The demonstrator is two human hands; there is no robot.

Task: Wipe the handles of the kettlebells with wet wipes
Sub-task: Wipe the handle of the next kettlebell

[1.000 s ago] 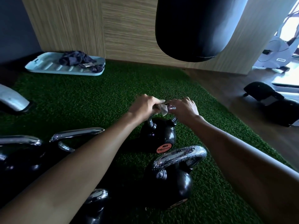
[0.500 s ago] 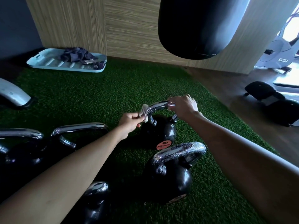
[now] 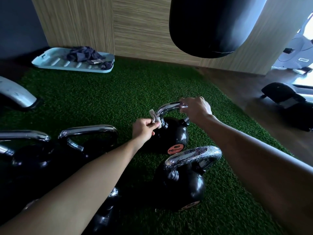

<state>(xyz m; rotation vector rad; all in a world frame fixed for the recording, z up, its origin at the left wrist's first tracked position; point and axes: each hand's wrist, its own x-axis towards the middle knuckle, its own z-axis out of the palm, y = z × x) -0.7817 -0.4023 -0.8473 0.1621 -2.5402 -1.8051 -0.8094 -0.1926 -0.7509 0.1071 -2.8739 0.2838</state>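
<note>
A black kettlebell (image 3: pixel 171 134) with a chrome handle (image 3: pixel 166 107) and an orange label stands on green turf in the middle. My left hand (image 3: pixel 144 129) pinches a crumpled white wet wipe (image 3: pixel 155 118) against the left leg of that handle, low near the ball. My right hand (image 3: pixel 196 109) grips the right end of the handle's top bar. A second black kettlebell (image 3: pixel 183 184) with a wet, speckled chrome handle (image 3: pixel 194 155) stands nearer to me.
Several more kettlebells (image 3: pixel 42 153) crowd the left and bottom left. A black punching bag (image 3: pixel 216 26) hangs overhead. A pale tray (image 3: pixel 55 62) with dark cloth lies by the wooden wall. Dark gear (image 3: pixel 288 99) and a white machine (image 3: pixel 298 53) stand at right.
My left hand has slid the wipe from the top bar down the handle's left leg. My right hand has kept its hold on the right end.
</note>
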